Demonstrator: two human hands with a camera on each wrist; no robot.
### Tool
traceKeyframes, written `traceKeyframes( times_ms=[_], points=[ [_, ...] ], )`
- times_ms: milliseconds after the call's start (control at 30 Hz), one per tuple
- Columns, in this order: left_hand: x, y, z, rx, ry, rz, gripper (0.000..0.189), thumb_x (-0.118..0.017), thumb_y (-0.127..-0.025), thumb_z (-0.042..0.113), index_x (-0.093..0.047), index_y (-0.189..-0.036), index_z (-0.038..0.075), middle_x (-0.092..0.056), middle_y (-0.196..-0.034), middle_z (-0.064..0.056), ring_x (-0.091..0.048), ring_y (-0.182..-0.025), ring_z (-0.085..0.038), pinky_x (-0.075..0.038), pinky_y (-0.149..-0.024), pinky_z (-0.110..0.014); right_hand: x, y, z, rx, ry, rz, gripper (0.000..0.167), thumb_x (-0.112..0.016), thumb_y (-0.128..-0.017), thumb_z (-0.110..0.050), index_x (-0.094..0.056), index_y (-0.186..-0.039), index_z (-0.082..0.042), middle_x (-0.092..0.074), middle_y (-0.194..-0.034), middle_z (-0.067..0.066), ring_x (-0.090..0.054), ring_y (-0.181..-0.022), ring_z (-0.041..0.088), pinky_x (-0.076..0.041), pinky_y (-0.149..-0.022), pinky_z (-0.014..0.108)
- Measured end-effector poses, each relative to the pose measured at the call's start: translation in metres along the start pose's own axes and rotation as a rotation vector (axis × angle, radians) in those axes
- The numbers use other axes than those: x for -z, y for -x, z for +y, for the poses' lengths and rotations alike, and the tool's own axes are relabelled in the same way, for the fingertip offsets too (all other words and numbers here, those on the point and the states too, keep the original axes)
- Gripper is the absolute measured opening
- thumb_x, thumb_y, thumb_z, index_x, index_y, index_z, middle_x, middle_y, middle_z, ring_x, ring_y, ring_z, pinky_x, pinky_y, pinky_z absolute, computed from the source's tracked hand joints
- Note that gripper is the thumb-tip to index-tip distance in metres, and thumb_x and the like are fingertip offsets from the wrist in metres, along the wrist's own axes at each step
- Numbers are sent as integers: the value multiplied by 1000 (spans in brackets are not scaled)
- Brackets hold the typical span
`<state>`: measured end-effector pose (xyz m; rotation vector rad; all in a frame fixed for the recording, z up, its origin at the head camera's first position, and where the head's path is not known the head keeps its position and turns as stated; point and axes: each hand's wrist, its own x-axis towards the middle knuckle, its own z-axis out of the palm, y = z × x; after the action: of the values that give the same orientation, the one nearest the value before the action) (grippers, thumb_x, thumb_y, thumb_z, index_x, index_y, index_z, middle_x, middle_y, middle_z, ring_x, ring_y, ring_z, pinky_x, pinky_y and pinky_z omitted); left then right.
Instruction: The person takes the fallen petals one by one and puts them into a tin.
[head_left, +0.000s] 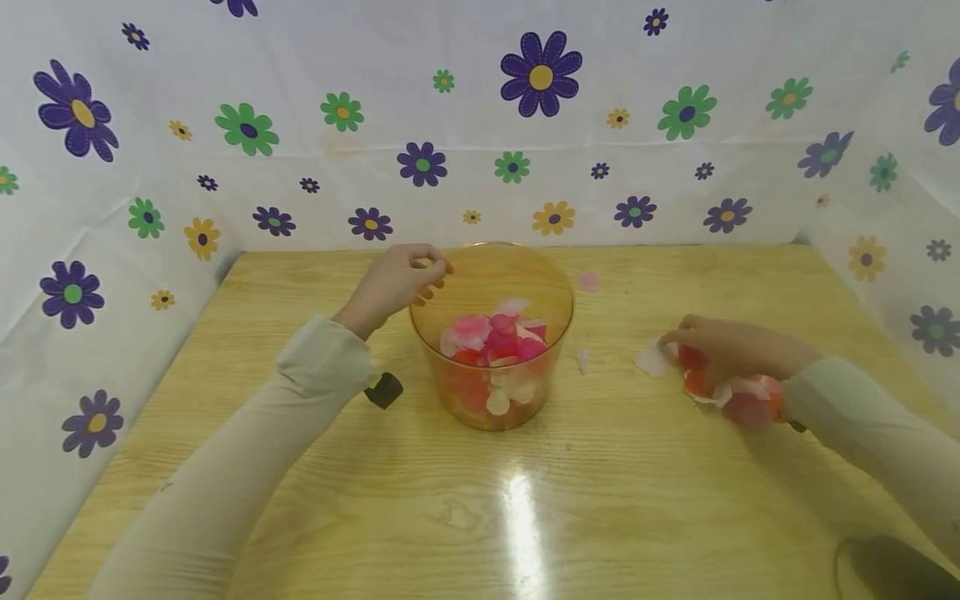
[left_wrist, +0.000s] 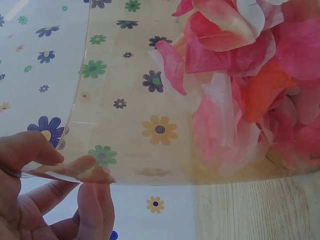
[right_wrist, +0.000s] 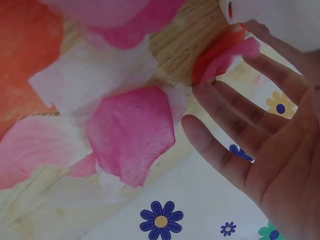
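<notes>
A clear amber bucket (head_left: 495, 400) stands upright in the head view, partly filled with pink, red and white artificial petals (head_left: 495, 337). At its left rim, my left hand (head_left: 397, 279) grips the edge, thumb on one side; fingertips show through the plastic in the left wrist view. To the right, my right hand (head_left: 723, 346) reaches down over a small group of loose petals (head_left: 750, 392). Its fairly straight fingers, in the right wrist view, come up to a red-pink petal (right_wrist: 225, 57), and a white petal (right_wrist: 280, 22) covers part of the hand.
A pale petal (head_left: 651, 360) lies left of my right hand. Two more, a pink petal (head_left: 588, 282) and a small white petal (head_left: 582, 360), lie near the bucket. Flower-print cloth (head_left: 465, 117) walls the wooden table (head_left: 420, 508) at back and sides.
</notes>
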<state>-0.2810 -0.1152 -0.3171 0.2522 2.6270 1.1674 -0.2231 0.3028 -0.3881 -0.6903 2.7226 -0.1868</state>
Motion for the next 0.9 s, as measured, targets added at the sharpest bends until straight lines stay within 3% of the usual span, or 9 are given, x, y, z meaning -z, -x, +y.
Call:
traceKeyframes(
  times_ms=[133, 267, 333, 533, 767, 900],
  points=[
    [-1, 0, 0, 2, 1, -4, 31, -46, -97, 29, -61, -114, 9, -61, -112, -14, -60, -102, -31, -52, -86, -36, 3, -5, 0, 41, -15, 28, 38, -75, -69, 0, -63, -103, -10, -58, -89, 1, -53, -80, 15, -50, -77, 37],
    [-2, 1, 1, 3, -5, -1, 30, -46, -97, 30, -61, -113, 10, -61, -111, -13, -60, -100, -30, -52, -86, -36, 4, -8, 1, -35, -167, -48, 16, -69, -77, -1, -61, -84, -13, -56, -75, -2, -51, -72, 14, -43, -69, 28],
    [-2, 2, 2, 4, -8, 0, 30, -45, -97, 30, -61, -113, 10, -61, -112, -13, -60, -100, -29, -52, -85, -36, 4, -9, 1, -102, -259, -75, 12, -63, -81, -2, -58, -76, -12, -54, -69, -1, -49, -67, 14, -39, -64, 26],
    [-1, 3, 3, 2, -6, -1, 31, -45, -97, 29, -60, -115, 8, -60, -111, -14, -60, -99, -29, -52, -85, -36, 5, -8, 2, -139, -317, -38, 14, -51, -76, 4, -49, -69, -7, -46, -64, -1, -42, -62, 14, -33, -58, 26],
    [0, 3, 4, -3, -6, -3, 32, -45, -96, 28, -60, -115, 7, -60, -111, -14, -59, -99, -29, -52, -85, -37, 20, -11, 7, 38, -70, 76, 26, -54, -72, 10, -51, -65, -16, -42, -60, -7, -43, -61, 10, -35, -60, 23],
    [1, 3, 4, -6, -8, -5, 32, -45, -96, 28, -60, -115, 7, -60, -113, -15, -60, -100, -30, -52, -86, -37, 36, -12, 5, 106, -13, 151, 27, -62, -75, 9, -52, -67, -15, -47, -62, -7, -45, -62, 9, -38, -58, 22]
  ],
)
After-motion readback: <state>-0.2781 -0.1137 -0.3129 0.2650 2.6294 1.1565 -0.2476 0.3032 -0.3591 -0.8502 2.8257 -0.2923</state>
